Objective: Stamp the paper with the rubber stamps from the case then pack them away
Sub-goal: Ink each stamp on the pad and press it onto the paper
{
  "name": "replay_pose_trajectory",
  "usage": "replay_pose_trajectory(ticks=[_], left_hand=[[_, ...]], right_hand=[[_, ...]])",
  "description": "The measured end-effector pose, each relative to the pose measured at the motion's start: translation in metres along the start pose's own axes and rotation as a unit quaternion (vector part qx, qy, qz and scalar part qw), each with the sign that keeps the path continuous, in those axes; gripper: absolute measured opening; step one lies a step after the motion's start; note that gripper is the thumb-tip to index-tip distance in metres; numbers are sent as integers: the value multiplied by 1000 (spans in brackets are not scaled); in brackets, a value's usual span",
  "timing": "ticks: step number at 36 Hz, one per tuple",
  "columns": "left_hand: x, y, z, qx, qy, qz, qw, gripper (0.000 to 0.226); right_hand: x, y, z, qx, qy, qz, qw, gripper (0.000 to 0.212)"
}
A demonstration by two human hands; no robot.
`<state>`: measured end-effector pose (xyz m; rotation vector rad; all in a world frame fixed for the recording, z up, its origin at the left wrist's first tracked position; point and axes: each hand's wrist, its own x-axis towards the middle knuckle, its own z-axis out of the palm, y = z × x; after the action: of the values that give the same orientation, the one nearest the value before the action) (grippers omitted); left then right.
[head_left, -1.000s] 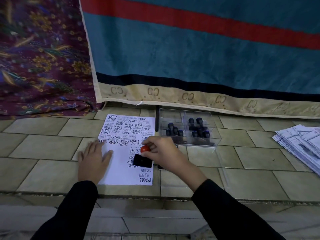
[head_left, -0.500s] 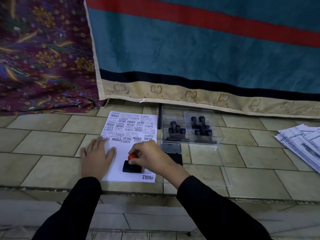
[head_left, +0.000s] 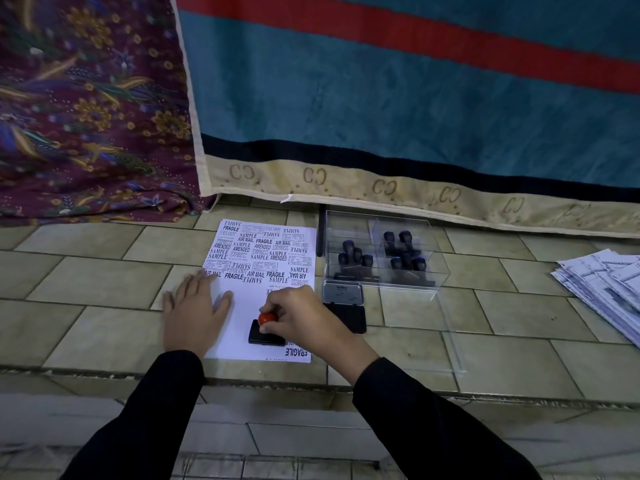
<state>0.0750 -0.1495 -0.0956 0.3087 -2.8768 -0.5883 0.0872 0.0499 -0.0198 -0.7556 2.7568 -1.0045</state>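
Beige floor tiles (head_left: 104,282) run up to a teal blanket (head_left: 398,98) with a red stripe, and a maroon floral cloth (head_left: 86,109) hangs to its left. On the tiles lies the white paper (head_left: 239,327), its far half crowded with black imprints such as FRAGILE, SAMPLE and AIR MAIL. At the paper's left edge the left hand (head_left: 195,311) rests flat, fingers spread, grasping nothing. On the paper's near right part the right hand (head_left: 304,323) pinches the red knob of a black rubber stamp (head_left: 265,332), whose base sits on the sheet just beyond a FRAGILE imprint. Just right of the paper an open ink pad (head_left: 346,306) lies on the tiles; beyond it stands the clear case (head_left: 381,254) holding dark-handled stamps. Well to the paper's right sits a stack of printed sheets (head_left: 602,282).
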Motion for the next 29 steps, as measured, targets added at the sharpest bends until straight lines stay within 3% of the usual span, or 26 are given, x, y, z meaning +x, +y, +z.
replay_pose_trajectory(ticks=[13, 19, 29], left_hand=[[14, 26, -14, 42, -29, -24, 998, 49], [17, 30, -7, 22, -47, 32, 998, 46], [11, 30, 3, -13, -21, 28, 999, 54]], right_hand=[[-2, -8, 4, -2, -10, 8, 1000, 12], [2, -9, -2, 13, -4, 26, 1000, 18], [3, -7, -1, 19, -1, 36, 999, 20]])
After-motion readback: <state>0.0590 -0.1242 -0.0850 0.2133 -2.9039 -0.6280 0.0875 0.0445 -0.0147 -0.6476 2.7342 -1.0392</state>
